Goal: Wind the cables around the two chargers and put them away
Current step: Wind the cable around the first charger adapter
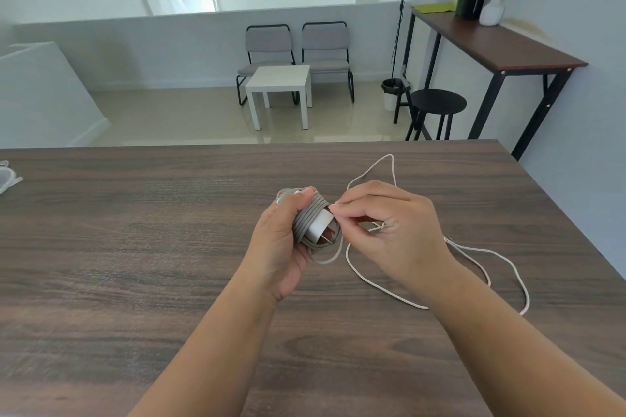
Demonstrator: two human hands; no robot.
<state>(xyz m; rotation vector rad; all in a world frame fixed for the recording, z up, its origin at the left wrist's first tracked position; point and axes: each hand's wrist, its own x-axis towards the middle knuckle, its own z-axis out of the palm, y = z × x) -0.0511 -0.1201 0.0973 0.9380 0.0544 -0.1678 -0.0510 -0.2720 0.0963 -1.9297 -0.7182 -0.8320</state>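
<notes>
My left hand [283, 240] grips a white charger [321, 226] above the middle of the wooden table [135, 247]. A grey cable [310, 218] is wound around the charger in several turns, and one loose loop hangs below it. My right hand [393, 230] pinches the end of that grey cable at the charger's top right corner. A thin white cable [487, 267] lies loose on the table to the right, looping behind and under my right hand. The second charger is hidden; I cannot tell where it is.
A clear plastic item [8, 178] lies at the table's far left edge. Beyond the table stand a small white side table [279, 85], two grey chairs [298, 44], a black stool [437, 105] and a tall brown console table [491, 44].
</notes>
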